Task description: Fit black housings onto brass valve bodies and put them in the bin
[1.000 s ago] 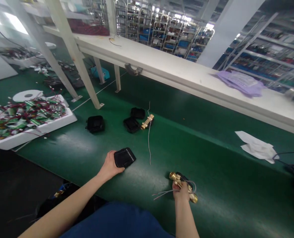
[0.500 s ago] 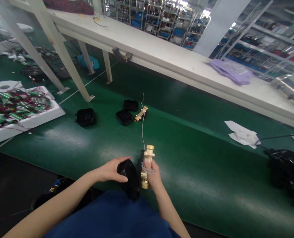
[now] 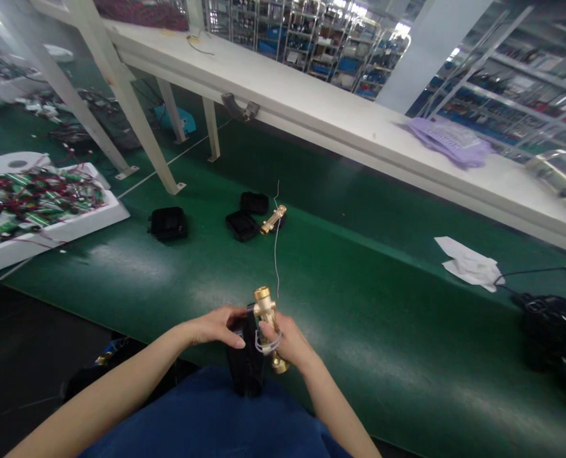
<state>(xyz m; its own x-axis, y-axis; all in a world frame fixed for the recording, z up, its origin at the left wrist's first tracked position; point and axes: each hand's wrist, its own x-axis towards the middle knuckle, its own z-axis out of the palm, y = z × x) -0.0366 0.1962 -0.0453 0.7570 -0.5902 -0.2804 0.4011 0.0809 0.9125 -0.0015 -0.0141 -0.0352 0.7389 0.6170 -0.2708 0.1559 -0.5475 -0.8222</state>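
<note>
My left hand [image 3: 213,327] grips a black plastic housing [image 3: 247,369] held on edge over the near edge of the green bench [image 3: 359,305]. My right hand [image 3: 287,340] holds a brass pipe fitting [image 3: 266,312] with thin wires looped at my fingers, pressed against the housing's right side. Both hands meet close to my body. Farther out on the bench lie two black housing halves [image 3: 245,216], another brass fitting [image 3: 272,220] with a thin white wire, and one more black housing [image 3: 168,223] to the left.
A white foam tray [image 3: 44,226] of green cells with red wires sits at far left. A crumpled white cloth [image 3: 469,264] and a black device with a cable [image 3: 552,318] lie at right. A white shelf [image 3: 340,121] on slanted legs crosses behind, with a purple bag [image 3: 448,141].
My two hands have come together from apart: the left lifted the black housing off the bench, the right brought the brass fitting leftward, and both parts now touch, held nearer my body.
</note>
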